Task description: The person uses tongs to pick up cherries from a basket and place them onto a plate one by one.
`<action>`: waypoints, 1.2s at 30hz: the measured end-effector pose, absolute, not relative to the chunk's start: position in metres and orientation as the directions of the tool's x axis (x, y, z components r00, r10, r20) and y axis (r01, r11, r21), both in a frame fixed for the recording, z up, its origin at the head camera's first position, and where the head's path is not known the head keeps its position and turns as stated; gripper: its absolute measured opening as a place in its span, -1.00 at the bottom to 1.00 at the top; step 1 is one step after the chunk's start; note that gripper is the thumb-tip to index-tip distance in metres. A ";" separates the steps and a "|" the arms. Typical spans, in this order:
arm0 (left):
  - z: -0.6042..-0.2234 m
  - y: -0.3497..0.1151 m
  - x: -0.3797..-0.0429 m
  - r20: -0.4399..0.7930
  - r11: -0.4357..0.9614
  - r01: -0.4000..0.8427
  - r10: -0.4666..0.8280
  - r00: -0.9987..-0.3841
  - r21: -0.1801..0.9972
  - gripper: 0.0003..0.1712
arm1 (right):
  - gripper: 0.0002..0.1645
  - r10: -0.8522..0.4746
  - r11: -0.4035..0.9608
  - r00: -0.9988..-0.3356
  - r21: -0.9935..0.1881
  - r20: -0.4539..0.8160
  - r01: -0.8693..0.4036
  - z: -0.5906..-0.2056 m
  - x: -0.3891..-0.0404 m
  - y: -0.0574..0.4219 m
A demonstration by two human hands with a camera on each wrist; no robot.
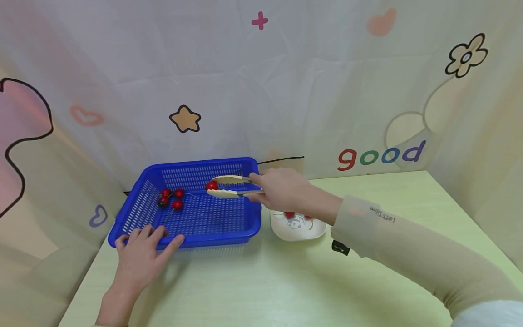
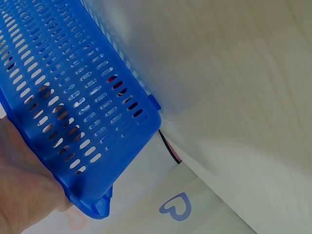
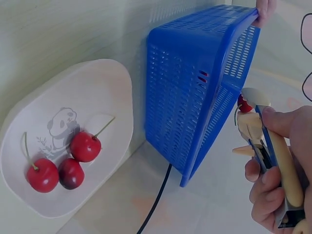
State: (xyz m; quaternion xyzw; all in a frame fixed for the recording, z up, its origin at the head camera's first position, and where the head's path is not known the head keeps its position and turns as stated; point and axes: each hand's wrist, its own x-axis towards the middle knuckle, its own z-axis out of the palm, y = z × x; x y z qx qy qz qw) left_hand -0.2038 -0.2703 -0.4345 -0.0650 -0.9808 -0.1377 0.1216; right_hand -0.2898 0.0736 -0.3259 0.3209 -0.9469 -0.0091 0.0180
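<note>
My right hand (image 1: 286, 188) grips a pair of tongs (image 1: 224, 194) with cream scalloped tips. Between those tips sits one red cherry (image 1: 212, 185), over the inside of the blue plastic basket (image 1: 220, 237); its stem shows in the right wrist view. My left hand (image 1: 140, 261) holds the basket's near rim at the left corner, fingers hooked over the edge. Several cherries (image 1: 177, 205) lie together in the basket's left part. To the basket's right is a white dish (image 1: 296, 234) with a panda print. In the right wrist view it holds three cherries (image 3: 85, 146).
The pale green table (image 1: 253, 286) runs in front of the basket and off to the right. Behind stands a printed curtain (image 1: 229, 91) with a star and the word "good". A dark line (image 3: 156, 200) shows near the basket on the curtain side.
</note>
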 end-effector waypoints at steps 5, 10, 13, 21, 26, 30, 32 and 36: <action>-0.433 -0.270 -0.203 0.257 0.953 0.163 0.096 -0.962 0.256 -0.27 | -0.27 -0.624 0.779 -0.778 -0.011 0.077 -0.626 -0.325 -0.283 0.086; -0.433 -0.270 -0.203 0.263 0.950 0.169 0.098 -0.960 0.263 -0.29 | -0.30 -0.613 0.782 -0.783 -0.063 0.110 -0.621 -0.330 -0.277 0.102; -0.434 -0.271 -0.203 0.265 0.947 0.173 0.100 -0.959 0.269 -0.31 | -0.30 -0.594 0.790 -0.794 -0.096 0.128 -0.606 -0.332 -0.274 0.112; -0.434 -0.271 -0.203 0.264 0.945 0.178 0.104 -0.959 0.276 -0.33 | -0.34 -0.555 0.791 -0.811 -0.185 0.183 -0.583 -0.341 -0.267 0.138; -0.434 -0.271 -0.203 0.261 0.945 0.178 0.104 -0.960 0.275 -0.32 | -0.33 -0.529 0.802 -0.822 -0.192 0.211 -0.565 -0.349 -0.261 0.155; -0.435 -0.271 -0.203 0.260 0.944 0.179 0.106 -0.960 0.278 -0.32 | -0.32 -0.508 0.820 -0.834 -0.177 0.215 -0.544 -0.356 -0.254 0.168; -0.435 -0.271 -0.204 0.262 0.943 0.180 0.106 -0.959 0.279 -0.32 | -0.32 -0.494 0.829 -0.843 -0.176 0.212 -0.530 -0.360 -0.251 0.173; -0.436 -0.271 -0.204 0.267 0.945 0.180 0.105 -0.958 0.273 -0.33 | -0.29 -0.469 0.839 -0.857 -0.195 0.214 -0.508 -0.368 -0.244 0.185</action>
